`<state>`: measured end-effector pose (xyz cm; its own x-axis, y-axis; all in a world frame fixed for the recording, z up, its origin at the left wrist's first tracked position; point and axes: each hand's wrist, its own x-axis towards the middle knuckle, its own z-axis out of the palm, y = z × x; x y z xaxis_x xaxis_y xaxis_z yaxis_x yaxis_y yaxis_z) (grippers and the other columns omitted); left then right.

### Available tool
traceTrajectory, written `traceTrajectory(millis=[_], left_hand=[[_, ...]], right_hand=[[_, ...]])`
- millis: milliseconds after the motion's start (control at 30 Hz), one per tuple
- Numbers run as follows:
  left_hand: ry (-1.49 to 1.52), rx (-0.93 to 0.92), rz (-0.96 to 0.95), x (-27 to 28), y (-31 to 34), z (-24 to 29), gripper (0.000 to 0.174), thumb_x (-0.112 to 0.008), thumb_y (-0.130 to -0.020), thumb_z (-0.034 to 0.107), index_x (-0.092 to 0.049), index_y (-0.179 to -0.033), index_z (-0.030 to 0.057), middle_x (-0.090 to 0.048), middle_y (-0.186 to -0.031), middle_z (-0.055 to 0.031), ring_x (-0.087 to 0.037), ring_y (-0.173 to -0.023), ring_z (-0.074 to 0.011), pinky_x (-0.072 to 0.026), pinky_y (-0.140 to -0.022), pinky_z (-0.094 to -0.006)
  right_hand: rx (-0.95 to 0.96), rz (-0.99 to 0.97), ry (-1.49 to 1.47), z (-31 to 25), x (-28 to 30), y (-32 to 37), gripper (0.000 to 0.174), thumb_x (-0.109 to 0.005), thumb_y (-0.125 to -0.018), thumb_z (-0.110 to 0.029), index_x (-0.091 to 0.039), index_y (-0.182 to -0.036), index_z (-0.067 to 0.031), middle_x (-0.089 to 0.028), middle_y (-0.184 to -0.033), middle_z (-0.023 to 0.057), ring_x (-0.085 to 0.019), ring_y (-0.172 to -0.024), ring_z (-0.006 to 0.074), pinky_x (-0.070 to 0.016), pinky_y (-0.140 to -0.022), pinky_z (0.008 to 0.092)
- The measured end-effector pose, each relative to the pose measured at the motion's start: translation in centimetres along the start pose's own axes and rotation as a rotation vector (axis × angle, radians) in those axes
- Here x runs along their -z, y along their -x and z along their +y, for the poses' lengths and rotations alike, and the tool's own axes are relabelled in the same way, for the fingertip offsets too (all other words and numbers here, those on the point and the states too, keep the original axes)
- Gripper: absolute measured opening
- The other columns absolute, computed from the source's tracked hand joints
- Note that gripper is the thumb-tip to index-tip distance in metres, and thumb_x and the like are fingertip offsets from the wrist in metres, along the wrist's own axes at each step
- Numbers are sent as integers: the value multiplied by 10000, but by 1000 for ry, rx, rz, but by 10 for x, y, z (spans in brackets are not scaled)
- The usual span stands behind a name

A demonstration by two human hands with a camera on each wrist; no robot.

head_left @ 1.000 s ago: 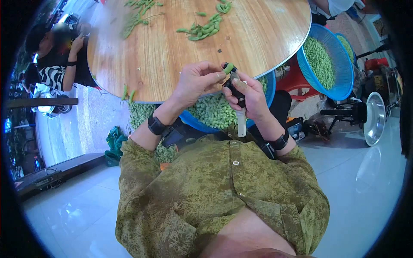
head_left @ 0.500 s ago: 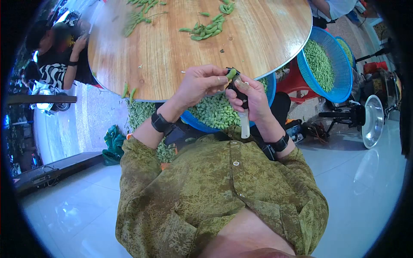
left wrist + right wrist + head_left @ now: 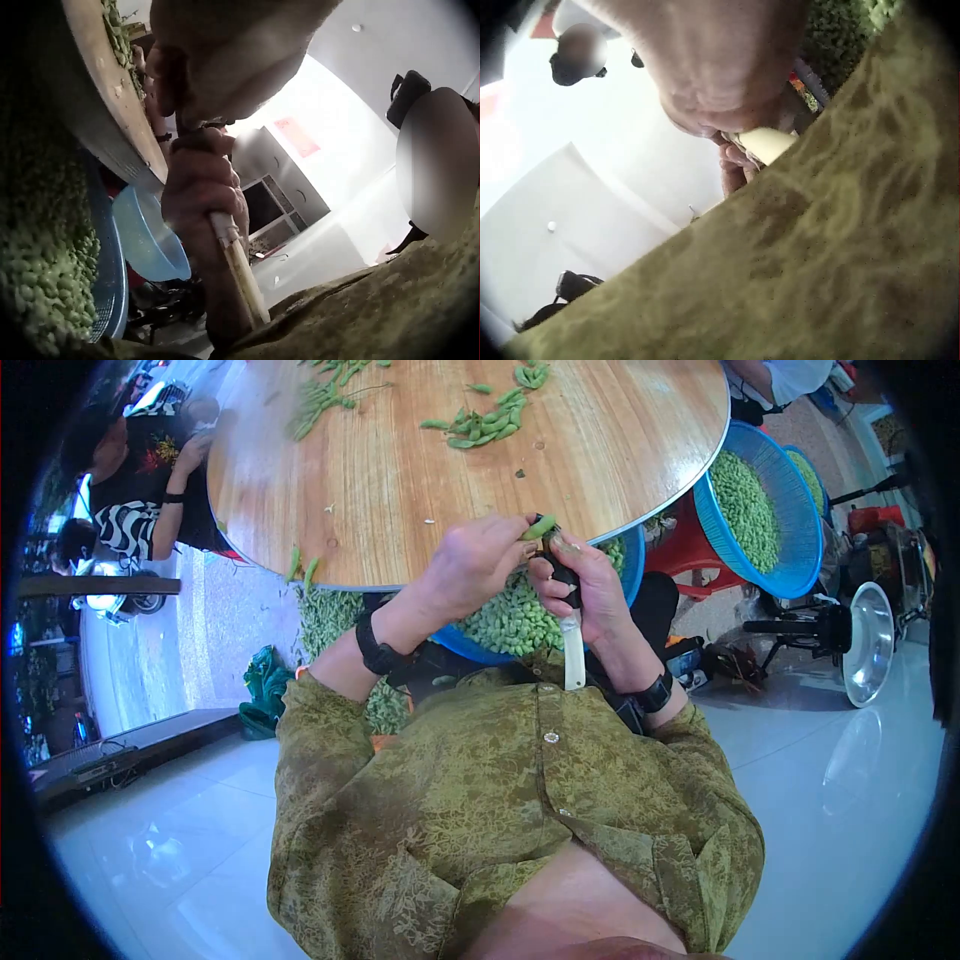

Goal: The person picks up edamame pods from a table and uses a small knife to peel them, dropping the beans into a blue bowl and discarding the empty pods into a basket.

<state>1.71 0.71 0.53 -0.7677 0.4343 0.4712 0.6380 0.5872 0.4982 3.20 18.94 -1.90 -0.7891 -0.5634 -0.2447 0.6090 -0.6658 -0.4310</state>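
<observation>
In the head view my left hand [image 3: 487, 556] pinches a green bean pod [image 3: 538, 528] at the edge of the round wooden table [image 3: 400, 470]. My right hand [image 3: 583, 588] grips a small tool with a black head and a cream handle [image 3: 573, 652]; its head meets the pod. Both hands hover over a blue basin of green beans [image 3: 510, 622] under the table edge. The left wrist view shows the right hand on the cream handle [image 3: 240, 270] beside the beans [image 3: 45, 255]. The right wrist view shows only the palm and the handle's end [image 3: 763, 144].
Loose pods [image 3: 480, 422] lie on the far side of the table. A second blue basin of beans [image 3: 760, 500] stands at the right, near a metal pan [image 3: 868, 640]. Another person [image 3: 140, 480] sits at the far left. Pods lie heaped on the floor [image 3: 325, 625].
Both hands have shifted slightly forward and right toward the table edge, still holding the pod and the tool together. The tool's handle now hangs more upright.
</observation>
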Motion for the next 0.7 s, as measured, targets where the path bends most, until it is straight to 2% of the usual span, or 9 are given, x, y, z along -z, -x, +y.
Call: traceTrajectory(millis=[33,100,200,267,333,367,433,533,700], left_hand=[[-1,-2,2,0,-1,3,170,-625,-881,127,-639,-922,-38,-649,-765,-24,-604,-658,-112,-489,-596,-273],[856,737,-103,2,-2,9,179,-610,-888,127,-645,-876,-47,-640,-735,-32,-583,-635,-79,-470,-566,-247],[952,888,-209,1,2,1,177,-590,-900,123,-649,-902,-44,-621,-702,-27,-564,-614,-58,-452,-548,-222],[824,817,-201,-2,4,10,166,-578,-911,120,-652,-966,-18,-619,-718,-8,-558,-610,-49,-432,-529,-202],[702,747,-200,-4,8,16,177,-567,-922,116,-655,-1031,7,-617,-733,11,-552,-606,-41,-412,-511,-182],[611,668,-212,-5,9,17,184,-565,-914,102,-642,-1046,-1,-622,-736,-6,-566,-613,-57,-429,-525,-198],[519,592,-224,-7,12,19,195,-562,-906,87,-630,-1062,-9,-626,-739,-23,-580,-620,-73,-446,-540,-214],[440,518,-236,-6,12,20,230,-540,-889,44,-602,-1099,-26,-625,-741,-65,-602,-632,-108,-475,-573,-252],[357,397,-164,-13,21,18,247,-512,-876,6,-600,-1105,-18,-627,-754,-96,-605,-630,-123,-487,-581,-271]], right_hand=[[7,8,21,0,0,1,306,-520,-949,-185,-516,-1222,-46,-569,-784,45,-423,-510,65,-327,-388,178],[36,25,65,0,-2,2,283,-524,-947,-181,-534,-1195,-45,-574,-778,41,-433,-513,65,-328,-386,179],[98,79,219,3,-1,7,238,-533,-943,-170,-566,-1140,-41,-587,-770,34,-446,-520,57,-323,-390,181],[134,116,327,4,2,8,215,-538,-943,-163,-579,-1112,-37,-594,-767,29,-449,-525,48,-316,-396,182],[341,246,916,5,8,7,199,-584,-912,-126,-585,-1074,-11,-600,-745,41,-498,-566,63,-381,-453,214],[342,247,917,6,9,5,199,-584,-912,-126,-585,-1074,-11,-600,-745,41,-498,-566,63,-381,-453,214],[775,245,1272,11,8,0,302,-640,-861,-57,-562,-1142,17,-605,-793,20,-525,-617,94,-433,-539,234],[699,220,1349,2,6,4,371,-695,-804,-48,-558,-1141,27,-612,-779,47,-550,-655,135,-457,-607,262],[747,175,1533,-1,12,3,371,-729,-755,-73,-566,-1074,22,-586,-761,105,-550,-647,162,-448,-582,284]])
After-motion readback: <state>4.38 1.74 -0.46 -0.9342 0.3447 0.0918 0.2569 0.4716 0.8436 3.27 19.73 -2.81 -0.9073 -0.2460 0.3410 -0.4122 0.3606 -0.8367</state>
